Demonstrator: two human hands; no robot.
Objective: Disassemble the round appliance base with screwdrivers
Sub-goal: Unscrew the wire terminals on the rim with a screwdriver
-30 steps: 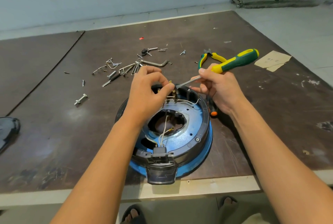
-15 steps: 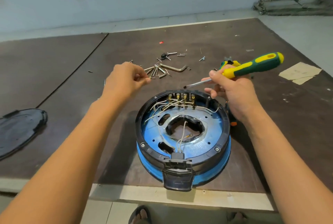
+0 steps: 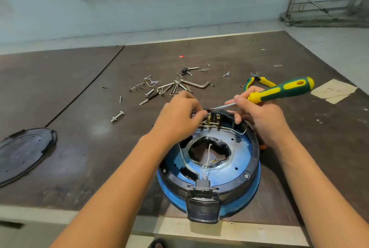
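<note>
A black cover (image 3: pixel 26 152) is seen at the left of the bench (image 3: pixel 79 128); screws and hex keys (image 3: pixel 175 86) are scattered farther back; the left hand (image 3: pixel 179 116) is bunched at the brass terminals (image 3: pixel 212 118) on the far rim of the round appliance base (image 3: pixel 247 168), set near the front edge; whether anything is pinched cannot be told; a screwdriver (image 3: pixel 279 92) is gripped by the right hand (image 3: pixel 259 116), tip at the terminals.

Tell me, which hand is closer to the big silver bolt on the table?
Left. The left hand is at the round base's far rim, right of the bolt. The right hand, gripping the screwdriver, is farther right, beyond the left hand.
</note>
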